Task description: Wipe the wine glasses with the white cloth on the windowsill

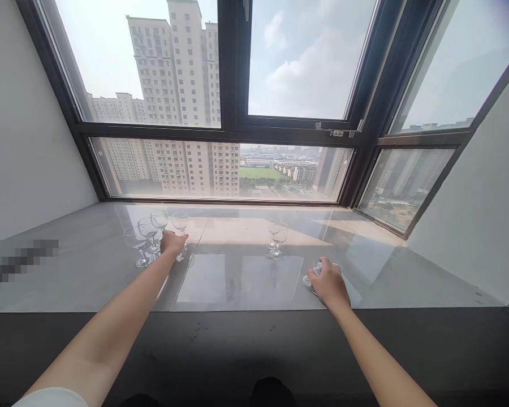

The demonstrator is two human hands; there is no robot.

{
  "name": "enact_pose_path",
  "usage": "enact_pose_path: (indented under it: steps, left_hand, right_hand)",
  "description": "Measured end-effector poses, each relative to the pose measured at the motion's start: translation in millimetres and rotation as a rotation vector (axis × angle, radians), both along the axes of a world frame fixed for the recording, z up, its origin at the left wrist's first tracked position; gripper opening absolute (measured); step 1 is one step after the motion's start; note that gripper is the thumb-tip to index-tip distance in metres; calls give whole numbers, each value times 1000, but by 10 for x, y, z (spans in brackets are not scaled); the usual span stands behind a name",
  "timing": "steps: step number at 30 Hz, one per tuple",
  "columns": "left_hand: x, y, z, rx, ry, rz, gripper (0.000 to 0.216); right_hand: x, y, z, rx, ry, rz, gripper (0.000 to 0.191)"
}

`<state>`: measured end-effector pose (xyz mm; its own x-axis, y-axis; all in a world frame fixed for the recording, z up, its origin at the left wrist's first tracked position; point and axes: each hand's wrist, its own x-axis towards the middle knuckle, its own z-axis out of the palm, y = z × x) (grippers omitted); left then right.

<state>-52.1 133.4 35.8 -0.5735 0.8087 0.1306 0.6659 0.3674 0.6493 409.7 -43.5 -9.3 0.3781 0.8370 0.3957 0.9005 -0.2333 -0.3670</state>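
Note:
My left hand (pixel 173 242) is at the left group of clear wine glasses, its thumb pointing right across the stem of the rightmost wine glass (pixel 180 220). The hand appears closed around that stem; its other fingers are hidden. Just left of it, several more stemmed glasses stand upright, among them a front wine glass (pixel 143 260) and a wine glass (pixel 147 227) behind it. My right hand (pixel 331 282), fingers curled, presses a bunched white cloth (pixel 313 281) near the ledge's front edge.
Two more wine glasses stand close together mid-ledge, the front wine glass (pixel 276 254) partly covering the other. The glossy tiled ledge (pixel 237 294) ends at a front edge above a dark drop. Dark-framed windows (pixel 288 133) rise behind, with white walls at both sides.

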Motion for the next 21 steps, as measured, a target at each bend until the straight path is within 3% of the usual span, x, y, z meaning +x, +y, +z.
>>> enact_pose_path:
  steps: [3,7,10,16,18,21]
  left_hand:
    - [98,-183,45,1,-24,54,57]
    - [398,-437,79,38,60,-5,34]
    - [805,-640,60,78,125,-222,23]
    - [1846,-894,-107,67,122,-744,27]
    - [2160,-895,-155,25,99,-831,29]
    - [2545,-838,-188,-12,72,-834,31]
  right_hand:
    - [-11,5,7,-2,-13,-6,45]
    - [-26,-3,21,-7,-20,-3,45]
    - [-29,-9,28,-4,-8,0,46]
    - [-8,31,15,-47,-2,20,48]
    - [4,47,7,-65,-6,34,51]
    - [22,56,0,-90,14,45,56]
